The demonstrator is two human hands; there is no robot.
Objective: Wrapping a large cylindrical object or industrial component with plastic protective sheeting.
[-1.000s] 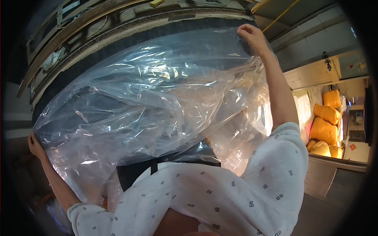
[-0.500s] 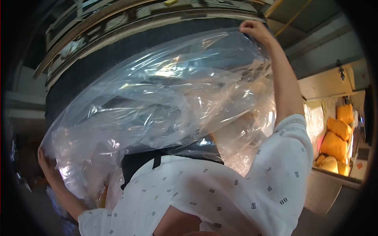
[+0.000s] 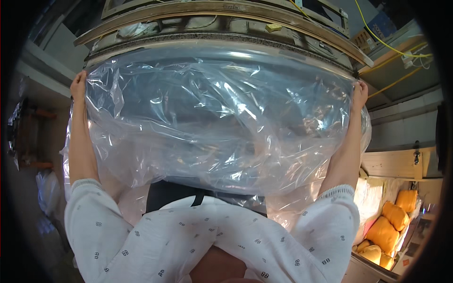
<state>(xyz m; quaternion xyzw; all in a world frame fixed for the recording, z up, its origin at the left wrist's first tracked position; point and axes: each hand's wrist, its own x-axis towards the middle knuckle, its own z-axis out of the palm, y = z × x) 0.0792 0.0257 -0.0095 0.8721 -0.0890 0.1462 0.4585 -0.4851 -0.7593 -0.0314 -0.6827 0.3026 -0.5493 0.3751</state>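
A wide clear plastic sheet [image 3: 188,99] stretches across the view in front of me, shiny and wrinkled, over a dark surface that shows through it. My left hand [image 3: 79,86] pinches its far left corner. At the far right corner my right hand [image 3: 360,94] is closed on the same plastic. Both arms reach forward, spread wide. Between my hands the sheet's far edge runs fairly taut, close to the long bench edge. Its near part bunches in loose folds by my body and droops past my forearms.
Beyond the sheet lie long wooden bars [image 3: 236,8] across a cluttered bench, with a small yellow block [image 3: 273,28] on it. A yellow cable [image 3: 373,33] hangs at the far right. Orange bundles [image 3: 382,233] are stacked at the lower right. Crumpled clear plastic [image 3: 48,191] lies at the left.
My left hand has gone up and forward from the lower left, carrying its corner of plastic. The right hand has shifted right and nearer. The sheet now spreads flatter, covering the dark surface.
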